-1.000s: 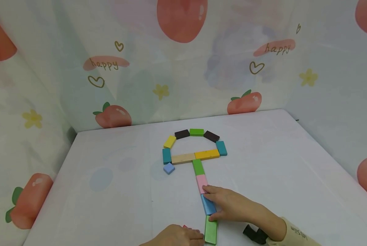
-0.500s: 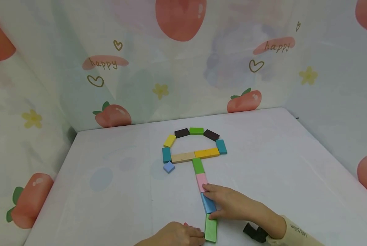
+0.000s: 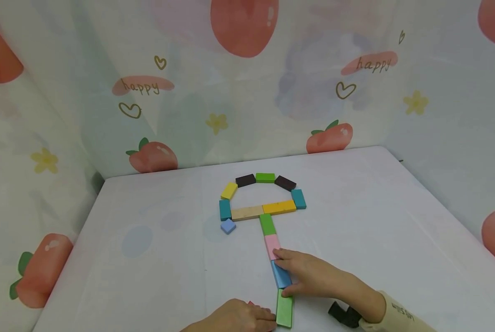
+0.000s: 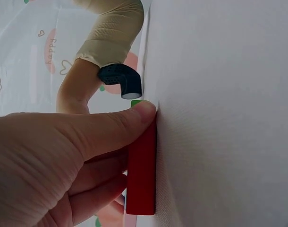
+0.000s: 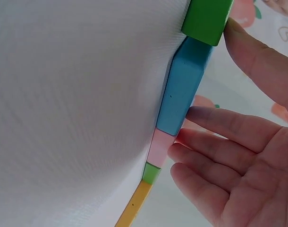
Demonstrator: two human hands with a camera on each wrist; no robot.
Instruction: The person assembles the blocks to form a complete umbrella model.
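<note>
A column of flat blocks runs toward the person: green (image 3: 267,224), pink (image 3: 272,246), blue (image 3: 280,275) and light green (image 3: 284,310). My right hand (image 3: 311,274) lies over it with extended fingers. Its fingertips touch the pink and blue blocks, and the thumb rests at the light green block's far end. At the front edge of the head view, my left hand (image 3: 237,317) is beside the light green block. The left wrist view shows it pinching a red block (image 4: 142,175) between thumb and fingers, low by the white cloth. Most of the red block is hidden in the head view.
Beyond the column, a row of a tan block (image 3: 247,213) and an orange block (image 3: 279,207) closes an arch of several coloured blocks. A small blue block (image 3: 228,226) lies at its lower left. A black device (image 3: 344,314) is by the right wrist.
</note>
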